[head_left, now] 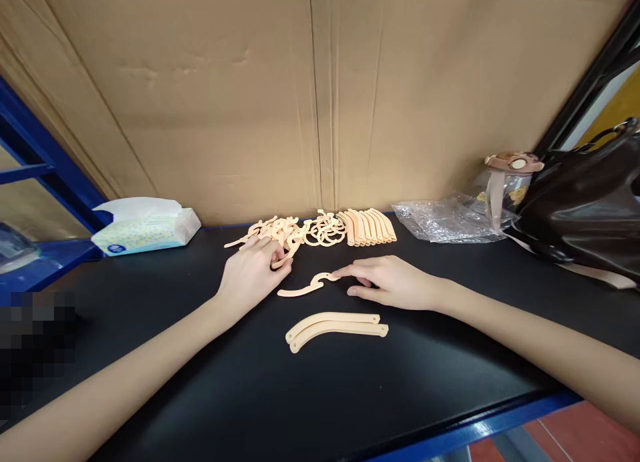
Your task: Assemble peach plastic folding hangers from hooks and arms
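Observation:
My left hand (253, 270) rests on the black tabletop (200, 369) with its fingers curled round a peach plastic piece (281, 260) at the edge of a loose pile of hook-shaped parts (287, 232). My right hand (389, 282) lies low on the table, its fingertips touching the hook end of a single peach hanger part (307, 287). Two curved peach arms (336, 326) lie side by side just in front of both hands. A neat row of curved arms (367, 226) stands behind the right hand, next to the pile.
A tissue pack (146, 227) lies at the back left. Clear plastic bags (445, 221), a bottle with a brown lid (505, 185) and a dark brown bag (587, 202) sit at the back right. Cardboard (320, 89) walls the rear; a blue table edge (490, 425) runs in front.

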{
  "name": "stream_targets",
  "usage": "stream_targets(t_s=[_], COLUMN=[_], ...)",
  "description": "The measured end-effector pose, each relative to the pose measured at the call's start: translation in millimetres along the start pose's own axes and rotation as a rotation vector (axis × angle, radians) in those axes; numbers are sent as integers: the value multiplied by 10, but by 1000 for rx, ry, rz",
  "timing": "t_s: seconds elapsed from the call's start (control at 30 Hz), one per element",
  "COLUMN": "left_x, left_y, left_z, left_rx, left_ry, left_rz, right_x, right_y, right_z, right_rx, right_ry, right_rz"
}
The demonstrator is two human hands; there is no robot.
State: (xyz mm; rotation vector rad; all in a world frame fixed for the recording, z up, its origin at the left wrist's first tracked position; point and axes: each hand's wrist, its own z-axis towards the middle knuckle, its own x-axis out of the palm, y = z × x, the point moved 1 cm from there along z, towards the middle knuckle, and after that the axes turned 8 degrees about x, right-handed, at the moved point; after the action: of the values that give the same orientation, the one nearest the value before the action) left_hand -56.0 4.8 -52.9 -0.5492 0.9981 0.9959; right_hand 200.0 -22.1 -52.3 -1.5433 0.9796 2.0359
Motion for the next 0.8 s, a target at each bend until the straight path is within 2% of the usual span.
stream_targets(t_s=[0.2, 0.47, 0.67, 0.8], left_x=[12, 6, -43, -114], left_y=[11, -12, -79, -217], left_z=[-6, -37, -72, -138], left_rx=[6, 106, 165, 235], left_ry=[-34, -54, -94, -43], left_rz=[6, 38, -89, -209], right_x=[1, 7, 2, 6], right_y=[11, 19, 31, 29], right_z=[3, 12, 6, 3], right_rx=[13, 14, 17, 14], right_ry=[8, 4, 0, 9], right_rz=[-11, -14, -18, -15])
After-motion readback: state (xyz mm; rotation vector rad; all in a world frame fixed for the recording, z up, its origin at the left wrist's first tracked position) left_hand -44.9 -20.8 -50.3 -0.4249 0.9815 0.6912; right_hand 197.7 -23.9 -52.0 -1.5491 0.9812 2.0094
